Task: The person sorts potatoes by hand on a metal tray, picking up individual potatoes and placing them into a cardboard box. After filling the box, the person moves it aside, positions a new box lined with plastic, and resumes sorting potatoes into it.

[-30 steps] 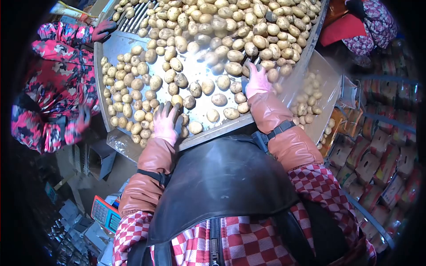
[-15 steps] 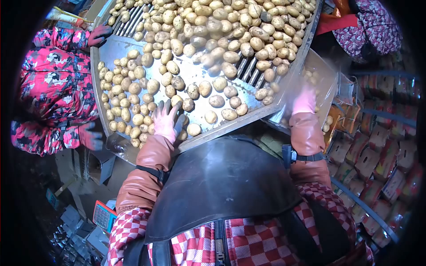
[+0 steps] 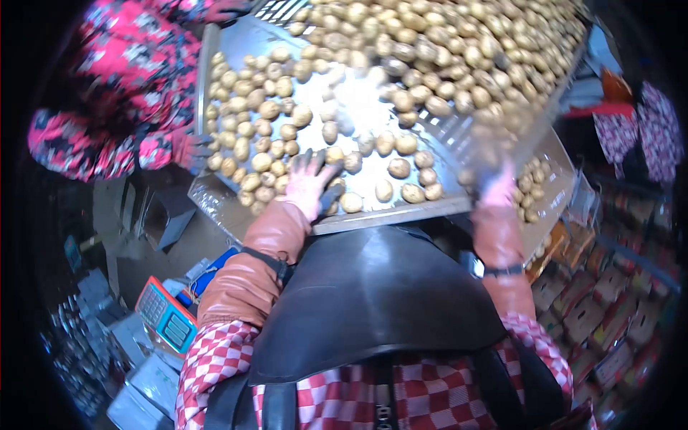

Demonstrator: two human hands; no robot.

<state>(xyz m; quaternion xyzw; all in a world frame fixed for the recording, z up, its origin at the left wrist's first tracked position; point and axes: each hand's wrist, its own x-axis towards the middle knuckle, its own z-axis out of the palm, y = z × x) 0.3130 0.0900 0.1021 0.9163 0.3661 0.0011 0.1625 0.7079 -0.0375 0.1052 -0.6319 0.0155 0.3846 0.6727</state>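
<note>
My left hand [image 3: 309,185], in a pink glove with dark fingertips, lies with fingers spread among potatoes [image 3: 266,110] at the near edge of a metal sorting table [image 3: 390,218]. Its fingertips touch or nearly touch a few of them. Smeared by motion, my right hand [image 3: 497,185] is over the table's right corner, beside the slatted part. Whether it holds a potato cannot be made out. A large heap of potatoes [image 3: 459,43] covers the far side of the table.
At the right stands a carton [image 3: 555,168] lined with plastic and partly filled with potatoes. A co-worker's gloved hand [image 3: 190,149] is at the table's left edge. An orange-framed scale [image 3: 166,315] is at lower left, and stacked cartons [image 3: 595,308] fill the lower right.
The whole view has shifted. My right hand has moved from over the carton back to the table's right corner. My left hand stays spread on the potatoes by the near edge.
</note>
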